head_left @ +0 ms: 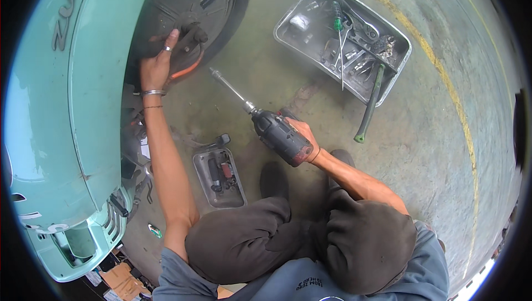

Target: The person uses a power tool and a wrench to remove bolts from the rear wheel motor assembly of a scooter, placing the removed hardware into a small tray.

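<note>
My right hand (305, 134) is closed round the handle of a black cordless impact wrench (279, 133). A long silver extension bar (233, 89) with a socket at its tip points up-left, its tip apart from the wheel. My left hand (155, 70) reaches in at the hub of a scooter wheel (187, 4), beside the dark axle parts (194, 36). One ringed finger stretches up along the hub; the others curl behind dark parts, so what they grip is hidden. Just right of this hand runs an orange cable (188, 71).
The turquoise scooter body (94, 90) stands along the left. A metal tray (288, 37) of wrenches, a screwdriver and sockets lies at the upper right, a green-handled hammer (370, 104) across its edge. A small tray (208, 198) sits near my feet; cardboard (123, 282) lies lower left.
</note>
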Motion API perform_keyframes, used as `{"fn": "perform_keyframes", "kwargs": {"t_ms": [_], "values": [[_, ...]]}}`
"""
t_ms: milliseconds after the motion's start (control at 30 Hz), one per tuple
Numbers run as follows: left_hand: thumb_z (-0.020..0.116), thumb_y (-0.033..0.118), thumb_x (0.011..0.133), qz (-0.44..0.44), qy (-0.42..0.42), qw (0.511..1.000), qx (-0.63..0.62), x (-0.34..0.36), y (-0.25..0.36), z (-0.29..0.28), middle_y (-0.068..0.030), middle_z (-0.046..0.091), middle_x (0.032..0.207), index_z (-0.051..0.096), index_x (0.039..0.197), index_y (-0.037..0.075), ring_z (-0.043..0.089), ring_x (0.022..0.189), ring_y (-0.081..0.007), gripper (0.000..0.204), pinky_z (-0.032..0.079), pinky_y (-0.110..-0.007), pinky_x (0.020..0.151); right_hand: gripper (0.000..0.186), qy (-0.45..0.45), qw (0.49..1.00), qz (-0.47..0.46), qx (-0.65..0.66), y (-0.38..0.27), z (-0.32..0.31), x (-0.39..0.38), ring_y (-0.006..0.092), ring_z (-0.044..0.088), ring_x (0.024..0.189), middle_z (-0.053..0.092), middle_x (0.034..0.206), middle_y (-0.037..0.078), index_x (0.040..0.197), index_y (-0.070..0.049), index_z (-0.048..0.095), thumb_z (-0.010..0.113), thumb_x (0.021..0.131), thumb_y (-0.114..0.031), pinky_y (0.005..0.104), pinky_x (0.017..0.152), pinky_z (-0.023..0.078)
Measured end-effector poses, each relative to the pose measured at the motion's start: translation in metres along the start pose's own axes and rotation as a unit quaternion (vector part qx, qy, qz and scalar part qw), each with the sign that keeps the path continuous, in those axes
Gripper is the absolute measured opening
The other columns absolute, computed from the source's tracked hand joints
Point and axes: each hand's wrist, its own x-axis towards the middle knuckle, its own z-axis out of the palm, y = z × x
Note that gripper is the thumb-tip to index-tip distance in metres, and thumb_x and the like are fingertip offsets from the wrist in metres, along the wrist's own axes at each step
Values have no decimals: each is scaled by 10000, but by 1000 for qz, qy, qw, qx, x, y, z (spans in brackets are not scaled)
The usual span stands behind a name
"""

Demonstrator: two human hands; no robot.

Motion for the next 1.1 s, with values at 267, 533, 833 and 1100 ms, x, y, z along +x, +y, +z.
{"fn": "perform_keyframes", "kwargs": {"t_ms": [267, 533, 833, 1100], "values": [[647, 605, 827, -72, 150, 979, 121, -25, 4, 9, -303, 605, 1022, 603, 1011, -135, 603, 947, -308, 765, 460, -388, 820, 474, -65, 998, 6, 10, -23, -8, 4, 387, 605, 945, 622, 1017, 201, 1091, 20, 575, 686, 700, -224, 426, 840, 490], [686, 243, 889, 15, 167, 983, -79, -142, 18, 47, -246, 513, 1268, 346, 1352, -84, 512, 1199, -350, 661, 390, -442, 1063, 530, -104, 994, 40, 19, -17, -13, -3, 385, 605, 969, 625, 1058, 201, 1131, 13, 573, 706, 687, -243, 434, 855, 484], [449, 344, 1014, -356, -129, 680, -628, -177, 22, 64, -174, 623, 1111, 508, 1174, 31, 620, 1003, -291, 357, 491, -418, 910, 488, -73, 997, 27, 25, -20, -12, 2, 393, 595, 918, 619, 980, 194, 1084, 19, 575, 701, 676, -218, 435, 817, 473], [417, 273, 1030, -325, -56, 730, -599, -193, 37, 15, -96, 581, 959, 500, 1160, -1, 604, 894, -230, 315, 520, -419, 889, 458, -62, 997, 22, 45, -75, 7, 21, 387, 629, 818, 640, 866, 184, 1036, 14, 580, 708, 653, -202, 432, 704, 497]]}}
